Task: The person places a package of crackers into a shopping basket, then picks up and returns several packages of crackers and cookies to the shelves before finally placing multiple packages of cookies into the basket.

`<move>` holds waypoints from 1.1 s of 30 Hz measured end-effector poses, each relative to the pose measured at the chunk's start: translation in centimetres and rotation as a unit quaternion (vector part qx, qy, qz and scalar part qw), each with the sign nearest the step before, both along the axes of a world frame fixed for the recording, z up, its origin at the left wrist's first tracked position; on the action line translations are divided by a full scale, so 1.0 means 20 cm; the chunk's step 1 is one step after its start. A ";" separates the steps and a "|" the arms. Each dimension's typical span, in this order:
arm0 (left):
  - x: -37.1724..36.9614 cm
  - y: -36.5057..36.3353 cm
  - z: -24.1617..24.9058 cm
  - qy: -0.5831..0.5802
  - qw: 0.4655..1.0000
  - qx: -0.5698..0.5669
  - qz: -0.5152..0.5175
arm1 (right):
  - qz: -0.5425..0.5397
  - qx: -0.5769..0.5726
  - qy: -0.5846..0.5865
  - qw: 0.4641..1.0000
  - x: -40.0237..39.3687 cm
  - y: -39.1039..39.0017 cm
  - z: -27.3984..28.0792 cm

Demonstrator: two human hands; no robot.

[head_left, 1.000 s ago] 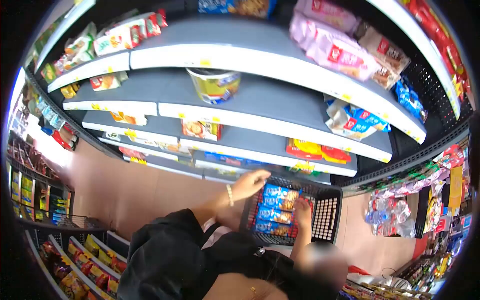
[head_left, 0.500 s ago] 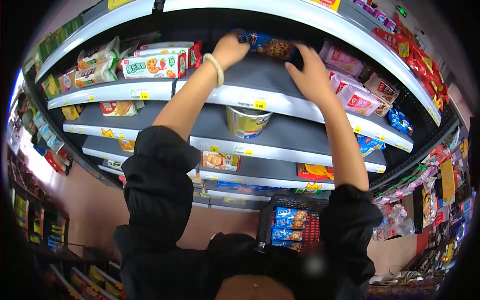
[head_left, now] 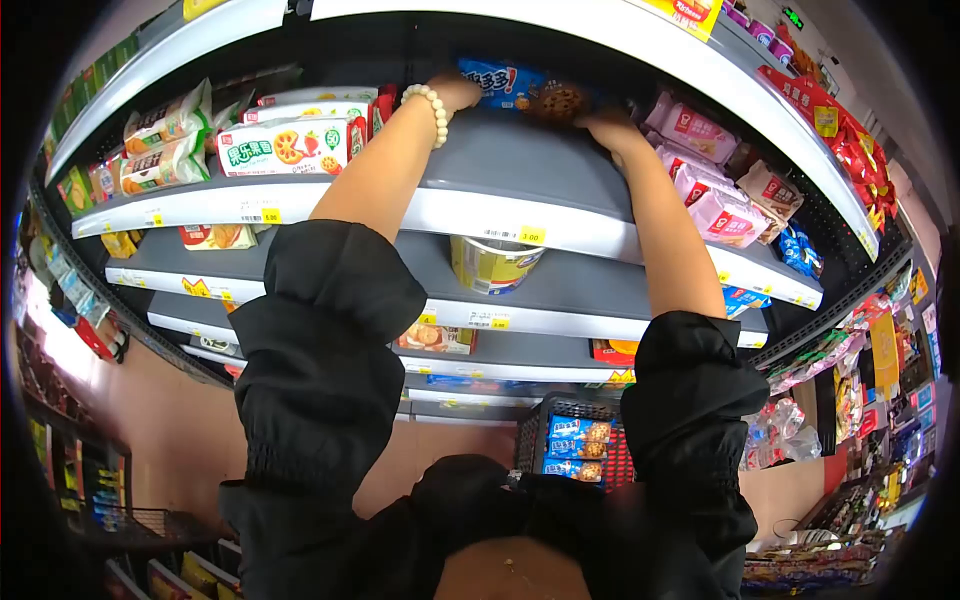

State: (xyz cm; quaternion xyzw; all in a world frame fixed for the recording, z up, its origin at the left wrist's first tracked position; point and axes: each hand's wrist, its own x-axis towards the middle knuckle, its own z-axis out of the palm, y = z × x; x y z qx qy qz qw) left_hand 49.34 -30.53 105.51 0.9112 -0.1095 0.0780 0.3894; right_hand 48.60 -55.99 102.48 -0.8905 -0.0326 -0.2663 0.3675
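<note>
A blue cookie pack (head_left: 512,86) with a picture of a chocolate-chip cookie lies deep on the upper shelf (head_left: 520,165). At its left end, my left hand (head_left: 455,92), wearing a beaded bracelet (head_left: 438,112) at the wrist, closes on the wrapper. The pack's right end is held by my right hand (head_left: 612,132), whose fingertips are partly lost in shadow. Below, in a black basket (head_left: 528,437) with red mesh, lie several similar blue cookie packs (head_left: 578,449).
White boxed snacks (head_left: 290,145) stand left of my left arm, and pink packs (head_left: 715,208) right of my right hand. A yellow-green tub (head_left: 493,266) sits one shelf lower. The overhead shelf edge (head_left: 540,25) curves above my hands. Red bags (head_left: 845,150) hang at right.
My right hand has moved in against the pack's right end, its spread fingers now closed there. My left hand stays at the left end. The view has shifted slightly.
</note>
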 end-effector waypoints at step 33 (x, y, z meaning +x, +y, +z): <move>-1.73 -0.55 -0.69 -0.195 0.890 -0.366 -0.189 | 0.065 0.372 -0.084 0.922 -2.27 -0.29 -0.47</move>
